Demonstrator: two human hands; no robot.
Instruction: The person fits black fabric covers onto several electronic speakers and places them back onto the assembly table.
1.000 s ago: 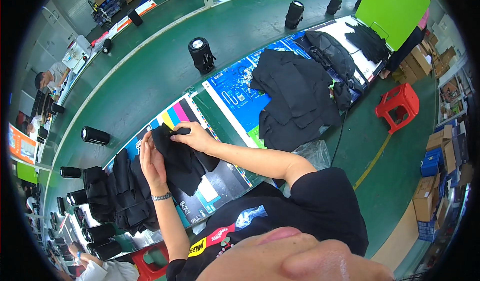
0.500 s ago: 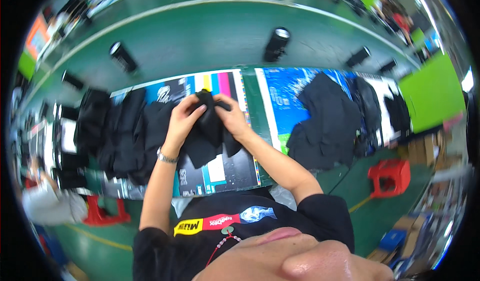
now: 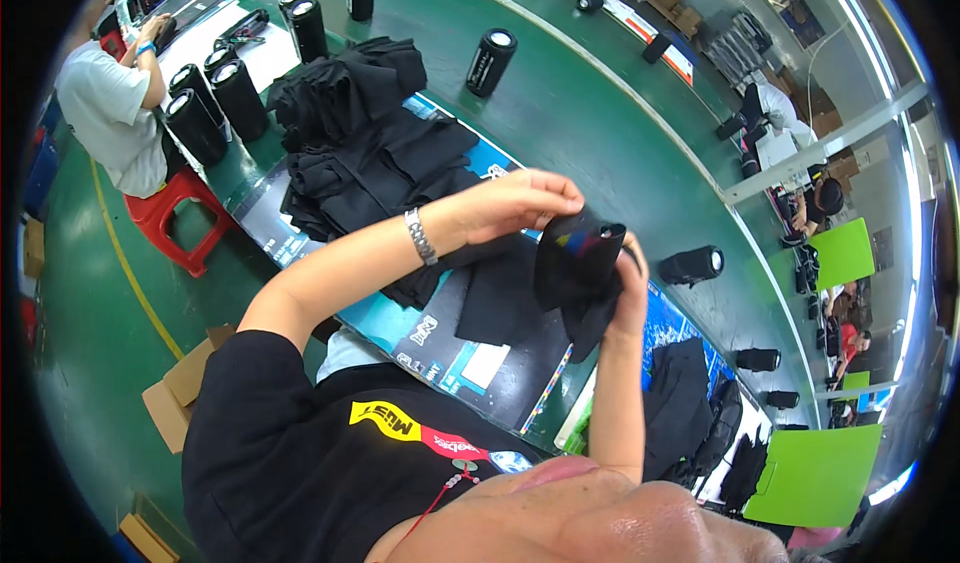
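Above the table, a piece of thin black fabric [image 3: 575,268] is stretched between my hands, curled into a tube-like shape, with some colour showing faintly through it. My left hand [image 3: 520,203] is closed, thumb and fingers pinching its upper left edge. On the opposite side, my right hand [image 3: 630,288] has its fingers wrapped round the fabric; part of its grip is hidden by the cloth. Below the hands, another flat black fabric piece [image 3: 500,298] lies on the printed sheet [image 3: 440,338]. Stacked black fabric pieces [image 3: 375,158] lie to the left of my left forearm.
Black cylinders [image 3: 491,63] stand along the green table [image 3: 560,93], with another lying on its side [image 3: 692,264]. More black fabric [image 3: 675,398] lies at the right. A co-worker [image 3: 120,103] sits at the left on a red stool [image 3: 175,218]. A green panel [image 3: 815,478] stands at the right.
My view has turned and tilted, so the table runs diagonally. My hands have raised the black fabric and spread it between them; earlier it was bunched low over the printed sheet.
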